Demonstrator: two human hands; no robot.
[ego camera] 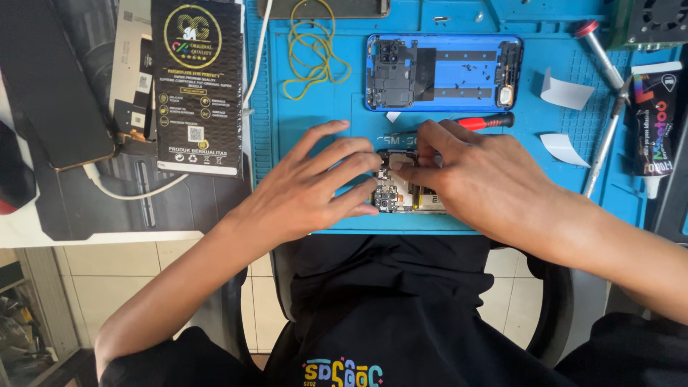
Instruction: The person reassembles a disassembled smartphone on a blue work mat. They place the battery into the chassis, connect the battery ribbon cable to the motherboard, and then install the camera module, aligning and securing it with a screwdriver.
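An opened phone body [398, 190] with its circuit board showing lies near the front edge of the blue work mat [315, 118]. My left hand [308, 190] rests on its left end, fingers spread and pressing it down. My right hand [476, 179] covers its right part, with fingertips pinching at a small part on the board. Most of the phone is hidden under both hands. Farther back lies a blue phone back cover [443, 72], inner side up.
A red-handled screwdriver [481, 122] lies just behind my right hand. Yellow rubber bands [312, 54] sit at the mat's back left. A black package [198, 86] and dark phone [50, 86] lie left. Metal tools [605, 136], paper scraps and a glue tube [656, 125] lie right.
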